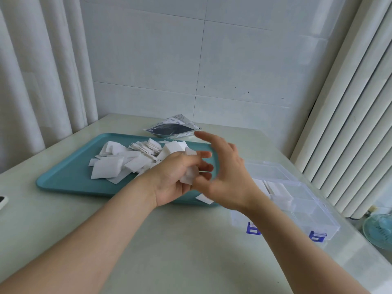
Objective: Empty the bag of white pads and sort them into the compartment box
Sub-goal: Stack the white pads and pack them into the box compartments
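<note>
A heap of white pads [125, 161] lies on the teal tray [70, 177]. The opened bag [172, 128] lies flat behind the tray, its dark inside showing. My left hand [176, 179] hovers over the tray's right end and grips a small stack of white pads [189, 174] in its curled fingers. My right hand [224, 175] is beside it, fingers spread and relaxed, close to the stack. The clear compartment box [297, 200] stands open on the right, with pads in its middle compartments. One loose pad [204, 198] lies at the tray's near right edge.
The pale table [180, 251] runs to a tiled wall at the back. Curtains hang at the left, a ribbed radiator at the right. A small teal fan [379, 230] sits beyond the table's right edge. A white object [3, 201] pokes in at the left edge.
</note>
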Tool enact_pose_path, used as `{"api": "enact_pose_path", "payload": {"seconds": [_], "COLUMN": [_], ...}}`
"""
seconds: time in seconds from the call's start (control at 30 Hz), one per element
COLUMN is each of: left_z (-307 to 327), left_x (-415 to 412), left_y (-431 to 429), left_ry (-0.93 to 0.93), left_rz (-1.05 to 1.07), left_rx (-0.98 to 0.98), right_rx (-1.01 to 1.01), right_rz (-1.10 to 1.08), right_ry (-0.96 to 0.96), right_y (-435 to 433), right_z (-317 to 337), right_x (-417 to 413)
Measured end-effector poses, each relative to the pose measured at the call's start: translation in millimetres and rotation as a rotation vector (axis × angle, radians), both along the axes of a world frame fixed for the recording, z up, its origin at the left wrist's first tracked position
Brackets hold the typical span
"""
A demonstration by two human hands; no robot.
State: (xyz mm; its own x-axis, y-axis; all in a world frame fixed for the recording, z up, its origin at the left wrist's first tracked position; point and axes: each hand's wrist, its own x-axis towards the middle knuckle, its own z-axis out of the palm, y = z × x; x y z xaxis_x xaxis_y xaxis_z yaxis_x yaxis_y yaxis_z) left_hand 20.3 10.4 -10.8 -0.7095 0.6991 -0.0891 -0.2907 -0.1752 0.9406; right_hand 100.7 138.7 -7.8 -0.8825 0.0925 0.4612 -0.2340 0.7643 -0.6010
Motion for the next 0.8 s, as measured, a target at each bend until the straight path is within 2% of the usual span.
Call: {"api": "enact_pose_path", "payload": {"seconds": [0.1,0.17,0.27,0.5,0.57,0.7,0.73,0.8], "left_z": [0,-1,-3,-4,-4,-3,-3,-5], "left_x": [2,4,4,6,5,-5,-9,-13], "left_y": [-1,1,3,2,4,8,7,4], "left_ry": [0.043,0.077,0.096,0.077,0.1,0.101,0.1,0.115], "left_rz": [-0.049,-0.052,-0.059,-0.166,-0.092,0.3,0.372,0.433], "left_rx": [-0.071,-0.081,-0.054,-0.121,-0.148,-0.176,-0.183,-0.206], "right_rx": [0.216,0.271,0.226,0.21,0.246,0.149,0.195,0.462], "right_rz": [0.039,0.006,-0.006,0.043,0.034,-0.179,-0.233,-0.238], "right_ry": [-0.016,0.008,0.088,0.09,0.039,-0.125,-0.19,-0.284], "right_y": [1,2,5,7,7,14,15,16], "right_z": [-5,-8,-6,-3,0,3,3,0], "right_x": [-1,-5,-8,-3,-2,-6,-5,-1]}}
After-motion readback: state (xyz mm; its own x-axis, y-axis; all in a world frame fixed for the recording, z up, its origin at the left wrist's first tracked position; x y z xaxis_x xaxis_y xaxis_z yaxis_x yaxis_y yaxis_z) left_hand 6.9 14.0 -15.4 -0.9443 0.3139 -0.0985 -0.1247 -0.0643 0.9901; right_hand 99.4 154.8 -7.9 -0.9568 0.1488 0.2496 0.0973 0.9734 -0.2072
